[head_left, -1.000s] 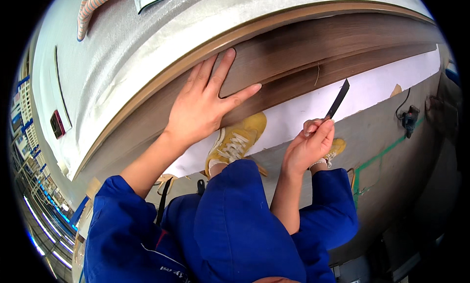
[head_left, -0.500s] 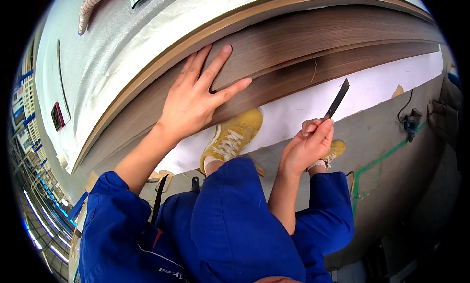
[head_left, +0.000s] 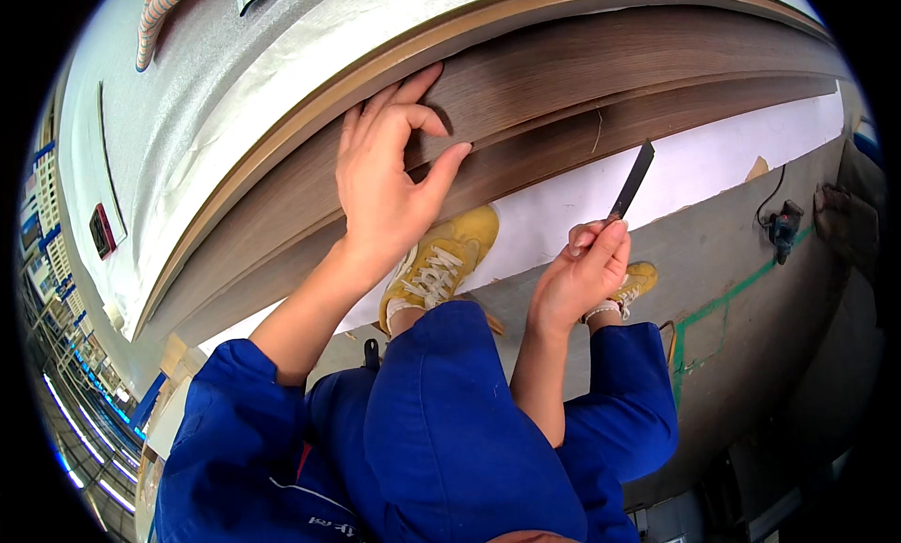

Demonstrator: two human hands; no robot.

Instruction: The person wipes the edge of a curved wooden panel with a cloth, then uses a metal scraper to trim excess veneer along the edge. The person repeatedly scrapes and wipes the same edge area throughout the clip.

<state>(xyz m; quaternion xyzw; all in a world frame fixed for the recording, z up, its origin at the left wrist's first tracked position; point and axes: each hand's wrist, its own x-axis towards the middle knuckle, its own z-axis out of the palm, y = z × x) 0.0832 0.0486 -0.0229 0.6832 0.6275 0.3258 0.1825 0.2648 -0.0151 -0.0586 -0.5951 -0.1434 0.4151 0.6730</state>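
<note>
My left hand (head_left: 389, 168) is at the brown wood-grain panel (head_left: 601, 55), its outer fingers stretched over the surface. The forefinger curls toward the thumb with a gap between them, and nothing shows in the hand. My right hand (head_left: 584, 278) pinches the lower end of a black knife blade (head_left: 633, 179) between thumb and fingers. The blade's slanted tip points up and away, apart from the panel. A thin pale strand (head_left: 598, 130) hangs on the panel's near stepped face, left of the blade.
White sheeting (head_left: 554, 219) lies beneath the panel, with my yellow shoe (head_left: 460, 252) on it. A dark power tool (head_left: 782, 229) with a cord rests on the grey floor at right. Beyond the panel's raised brown edge, a small red-and-black device (head_left: 101, 231) lies on silvery covering.
My left hand has lifted its forefinger from the panel and curled it toward the thumb. The right hand and blade have shifted slightly left.
</note>
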